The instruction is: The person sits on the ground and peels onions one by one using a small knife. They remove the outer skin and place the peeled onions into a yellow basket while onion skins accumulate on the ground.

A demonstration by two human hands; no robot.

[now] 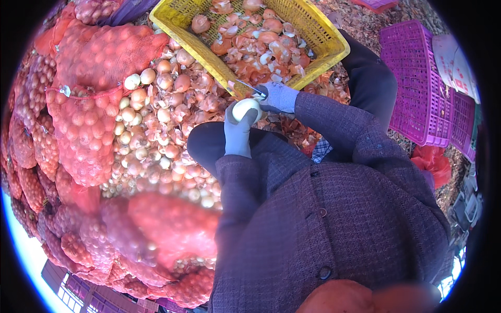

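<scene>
My left hand (238, 131), in a pale glove with grey fingers, grips a white peeled onion (245, 108) from below and the left. Against the onion's right side is my right hand (281, 97), gloved the same way and closed around a small knife (253, 88). The blade points up and to the left, past the onion; most of the handle is hidden in the fingers. Just beyond both hands stands a yellow plastic crate (195, 49) holding loose onion skins (242, 51) and some onions (273, 26).
Loose onions (135, 166) and skins lie heaped on the left. Red mesh sacks (84, 133) full of onions surround that heap. Purple plastic crates (407, 82) stand at the right, near a red plastic bag (432, 166). My bent knee (205, 143) is beside the heap.
</scene>
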